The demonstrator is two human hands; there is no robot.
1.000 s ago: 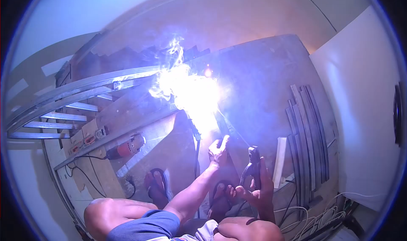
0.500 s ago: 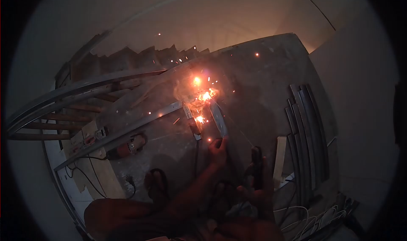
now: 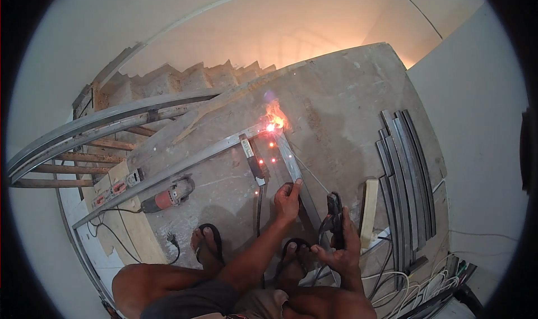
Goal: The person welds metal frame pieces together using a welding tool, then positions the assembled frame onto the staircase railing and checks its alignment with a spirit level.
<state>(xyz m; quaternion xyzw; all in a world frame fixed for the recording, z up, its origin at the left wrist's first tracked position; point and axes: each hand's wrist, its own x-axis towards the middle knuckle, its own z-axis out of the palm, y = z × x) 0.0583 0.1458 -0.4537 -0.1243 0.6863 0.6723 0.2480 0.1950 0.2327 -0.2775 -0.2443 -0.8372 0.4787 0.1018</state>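
My left hand (image 3: 287, 202) is closed on the near end of a short flat metal bar (image 3: 290, 162). In my right hand (image 3: 348, 246) is a black welding electrode holder (image 3: 335, 221), its thin electrode (image 3: 312, 175) reaching up and left towards the bar. A long metal tube (image 3: 185, 161) meets the bar at a corner, where an orange glow and smoke hide the joint. A ground clamp (image 3: 253, 161) with a black lower part grips or rests on the tube near that corner; which of the two I cannot tell. Several sparks hang below the glow.
A red angle grinder (image 3: 168, 198) lies left, near a red and grey tool (image 3: 117, 187) and a plug (image 3: 172, 239). Several metal tubes (image 3: 406, 179) and a wooden strip (image 3: 369, 212) lie right, with cables (image 3: 409, 285) below. Stairs (image 3: 179, 78) and a curved railing (image 3: 84, 125) are beyond.
The picture has gone from dark to bright. The strong glare and scattered sparks have shrunk to a smaller flame-like glow at the corner. Both hands stay almost where they were.
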